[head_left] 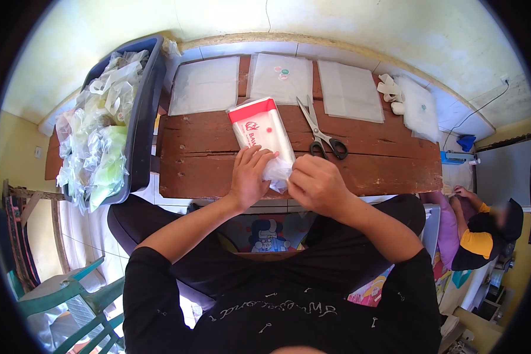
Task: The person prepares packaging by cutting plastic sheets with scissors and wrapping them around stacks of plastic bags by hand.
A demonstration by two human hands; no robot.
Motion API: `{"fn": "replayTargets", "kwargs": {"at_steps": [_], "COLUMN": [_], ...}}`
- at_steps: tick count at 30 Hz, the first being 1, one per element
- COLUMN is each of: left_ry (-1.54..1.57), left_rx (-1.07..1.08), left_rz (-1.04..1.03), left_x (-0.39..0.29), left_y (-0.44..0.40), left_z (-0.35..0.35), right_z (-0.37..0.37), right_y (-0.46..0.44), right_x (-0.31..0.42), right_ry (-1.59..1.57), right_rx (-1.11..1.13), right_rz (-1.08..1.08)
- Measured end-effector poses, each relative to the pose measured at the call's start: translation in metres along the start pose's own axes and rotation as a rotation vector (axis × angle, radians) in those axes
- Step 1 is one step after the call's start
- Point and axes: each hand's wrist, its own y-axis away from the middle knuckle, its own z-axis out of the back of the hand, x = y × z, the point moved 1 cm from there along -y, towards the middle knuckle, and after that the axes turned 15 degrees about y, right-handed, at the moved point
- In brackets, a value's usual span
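Note:
A flat pack in clear plastic wrap (264, 126), printed red and white with the letters "BAW", lies aslant on the brown wooden table (206, 159). My left hand (251, 177) is closed over its near end, fingers pressing down on it. Crumpled clear plastic (279, 169) bunches between my two hands. My right hand (317, 184) pinches the end of this plastic near the table's front edge; its fingertips are partly hidden. Black-handled scissors (320, 133) lie just right of the pack, blades apart and pointing away from me.
Stacks of clear plastic bags (203, 87) line the table's back, one with small round stickers (282, 73) on it. White rolls (389, 88) sit at the right. A dark bin (144, 112) full of plastic stands left. Another person (484, 233) sits at far right.

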Motion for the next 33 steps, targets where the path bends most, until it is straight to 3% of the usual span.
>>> {"fn": "replayTargets", "kwargs": {"at_steps": [6, 13, 22, 31, 33], "left_ry": [0.002, -0.017, 0.008, 0.102, 0.078], "left_rx": [-0.028, -0.009, -0.044, -0.047, -0.066], "left_rz": [-0.016, -0.021, -0.057, -0.072, -0.147], "left_x": [0.005, 0.008, 0.01, 0.005, 0.02], "left_y": [-0.001, 0.001, -0.002, -0.001, 0.005], "left_z": [-0.002, -0.001, -0.001, 0.01, 0.004], "right_z": [-0.015, -0.032, -0.009, 0.045, 0.07], "right_y": [-0.003, 0.011, -0.013, -0.044, -0.057], "right_x": [-0.003, 0.001, 0.011, 0.019, 0.016], "right_ry": [-0.058, -0.031, -0.116, -0.142, -0.202], "right_rx": [0.059, 0.345, 0.224, 0.068, -0.075], "right_rz": [-0.219, -0.153, -0.029, -0.099, -0.227]}}
